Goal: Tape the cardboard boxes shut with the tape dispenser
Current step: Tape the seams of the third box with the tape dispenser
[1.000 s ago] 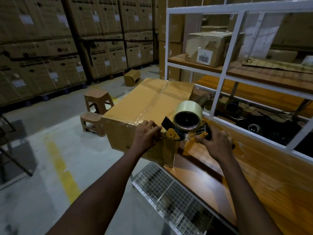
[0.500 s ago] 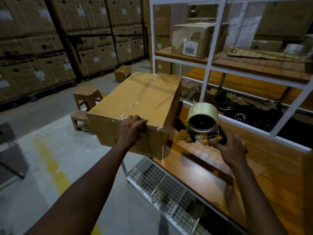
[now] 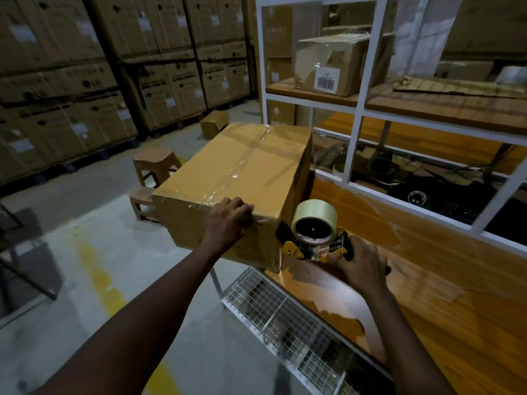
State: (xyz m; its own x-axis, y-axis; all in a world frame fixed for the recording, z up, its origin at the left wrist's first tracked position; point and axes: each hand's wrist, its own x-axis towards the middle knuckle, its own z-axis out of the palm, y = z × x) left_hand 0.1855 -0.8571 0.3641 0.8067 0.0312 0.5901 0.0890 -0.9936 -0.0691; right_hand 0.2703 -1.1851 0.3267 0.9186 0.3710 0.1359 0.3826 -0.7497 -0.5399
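Observation:
A closed cardboard box [image 3: 242,178] lies on the wooden table [image 3: 427,280], its left part overhanging the table's edge. Clear tape runs along its top seam and down the near face. My left hand [image 3: 228,220] presses on the box's near top edge, over the tape end. My right hand [image 3: 359,260] grips the handle of the tape dispenser [image 3: 313,232], which stands on the table right beside the box's near right corner. The dispenser has yellow side plates and a pale tape roll on top.
A white metal shelf frame [image 3: 356,132] stands behind the table, with a labelled box [image 3: 330,67] on its upper board. A wire basket [image 3: 285,315] hangs under the table's front. Two brown stools [image 3: 154,163] and a small box [image 3: 214,124] sit on the floor; stacked cartons [image 3: 85,81] line the wall.
The dispenser has come off the box's near edge and down to the table at the box's right corner. My left hand stays on the near top edge.

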